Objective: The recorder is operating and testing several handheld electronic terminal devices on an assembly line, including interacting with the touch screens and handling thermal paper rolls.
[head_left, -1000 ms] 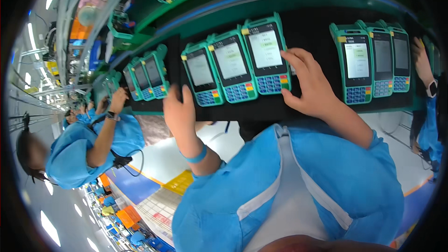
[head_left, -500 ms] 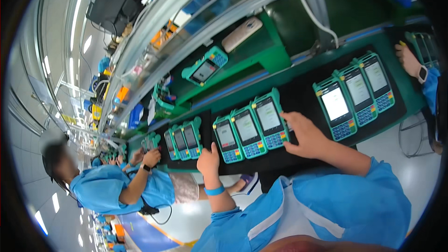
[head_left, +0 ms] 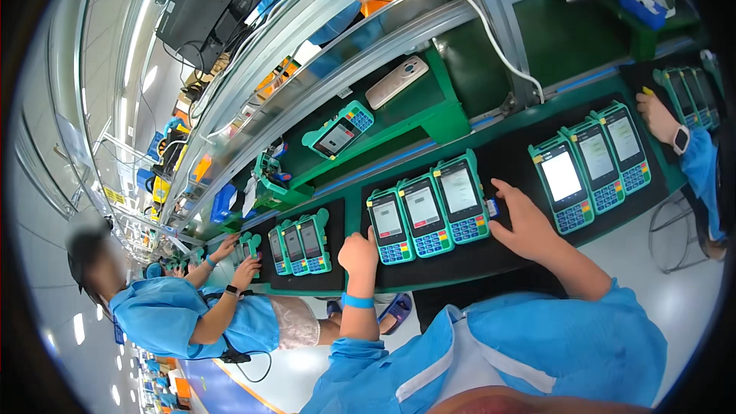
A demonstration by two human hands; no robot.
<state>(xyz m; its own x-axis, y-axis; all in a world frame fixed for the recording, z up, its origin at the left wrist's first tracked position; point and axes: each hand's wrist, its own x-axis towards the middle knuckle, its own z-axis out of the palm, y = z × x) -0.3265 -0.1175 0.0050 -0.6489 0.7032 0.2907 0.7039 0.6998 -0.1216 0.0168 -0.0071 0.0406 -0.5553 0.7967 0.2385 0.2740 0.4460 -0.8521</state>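
Note:
Three green payment terminals with lit screens and coloured keypads stand side by side before me: the left terminal (head_left: 389,226), the middle terminal (head_left: 424,217) and the right terminal (head_left: 461,198). My left hand (head_left: 358,259) is closed, its thumb upright against the outer edge of the left terminal; the inside of the fist is hidden. Beside the right terminal, my right hand (head_left: 529,222) is open, thumb and forefinger apart. A small white and blue piece (head_left: 492,207) juts from that terminal's side between them; its kind is unclear.
Three more terminals (head_left: 590,169) stand right on a black mat (head_left: 510,161), and another trio (head_left: 299,244) stands left. One terminal (head_left: 337,132) and a pale phone-like object (head_left: 396,83) lie on a green shelf (head_left: 448,119). Co-workers' hands (head_left: 661,119) work at both sides.
The whole view has shifted, moving the terminals rightward in the picture. My right hand has come away from the right terminal, exposing the white and blue piece. My left thumb is closer to the left terminal.

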